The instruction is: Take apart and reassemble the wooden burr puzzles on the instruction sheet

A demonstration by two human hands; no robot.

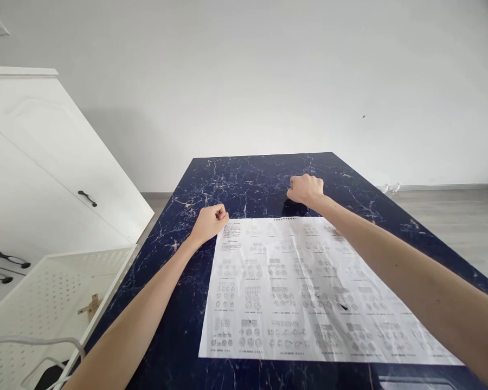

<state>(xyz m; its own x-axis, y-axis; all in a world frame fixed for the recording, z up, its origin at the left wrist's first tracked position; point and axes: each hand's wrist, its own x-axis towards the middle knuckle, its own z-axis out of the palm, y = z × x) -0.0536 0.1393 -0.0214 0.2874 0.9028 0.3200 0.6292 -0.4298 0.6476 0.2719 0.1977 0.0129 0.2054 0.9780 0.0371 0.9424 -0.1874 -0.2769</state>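
Note:
A large sheet of paper (pixel 276 271), printed with rows of small diagrams and text, lies creased on the dark blue marble-patterned table (pixel 244 184). At the sheet's upper left corner, my left hand (pixel 210 222) is closed in a fist, with its curled fingers beside the paper's edge. Beyond the top edge of the sheet is my right hand (pixel 307 189), also a fist, with a dark reflection on the tabletop below it. Nothing shows in either fist. My right forearm passes over the right part of the sheet and hides some of it.
At left stand a white cabinet (pixel 52 151) with black handles and a perforated white bin (pixel 36 281) holding a wooden piece (pixel 90 309). A white cable (pixel 32 340) runs over the bin. A pale wall (pixel 260 81) rises behind the table. A flat object (pixel 415 382) lies at the front edge.

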